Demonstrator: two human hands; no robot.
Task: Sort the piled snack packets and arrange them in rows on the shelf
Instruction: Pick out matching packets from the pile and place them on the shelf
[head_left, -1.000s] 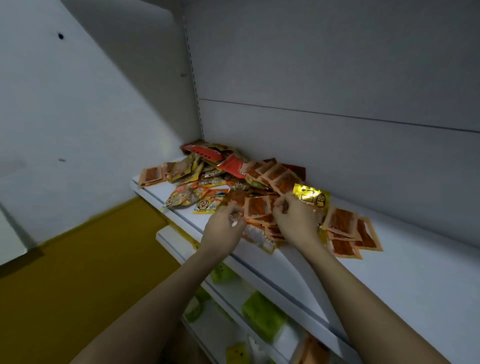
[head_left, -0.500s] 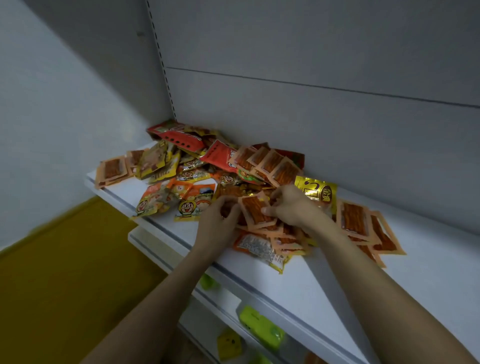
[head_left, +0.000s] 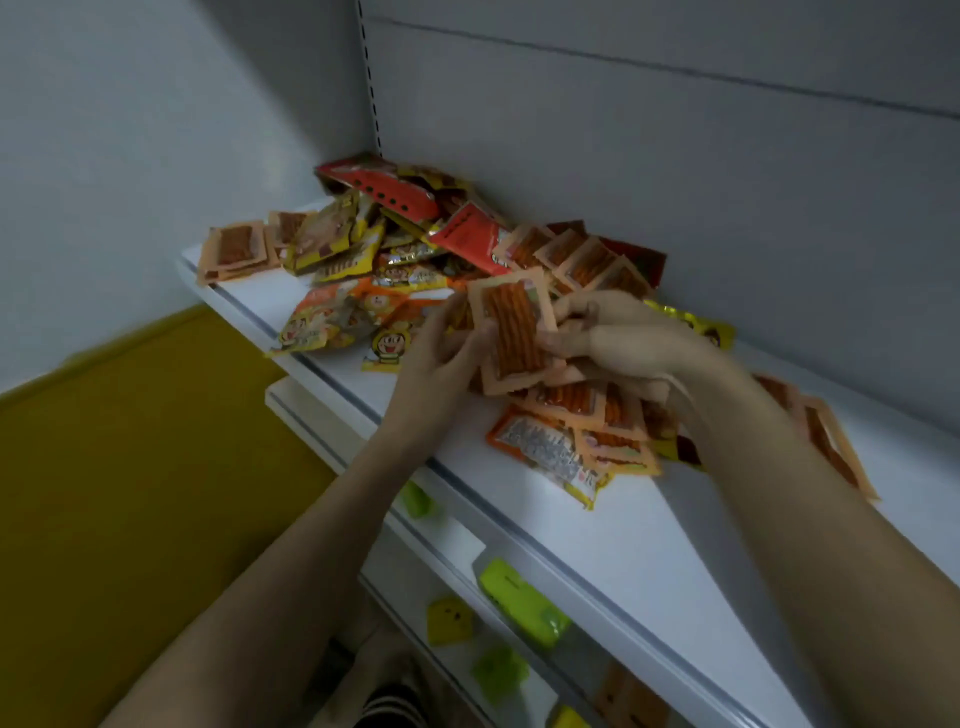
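Observation:
A heap of snack packets (head_left: 415, 244) lies in the back left corner of the white shelf (head_left: 613, 540): red, yellow, cartoon-faced and orange ones. Both hands hold up a small stack of orange packets (head_left: 511, 332) with dark strips showing through. My left hand (head_left: 441, 358) grips the stack's left edge with its thumb on the front. My right hand (head_left: 618, 338) pinches the right edge. More orange packets (head_left: 587, 410) lie flat under the hands. Others (head_left: 826, 436) show past my right forearm.
Two orange packets (head_left: 236, 252) lie apart at the shelf's left end. Grey back panel and side wall close the corner. Lower shelves hold green and yellow items (head_left: 519, 603). Yellow floor (head_left: 130, 467) lies to the left. The shelf's right part is bare.
Both hands have lifted a stack of orange packets off the shelf and tilted it upright. The camera has moved closer and swung right.

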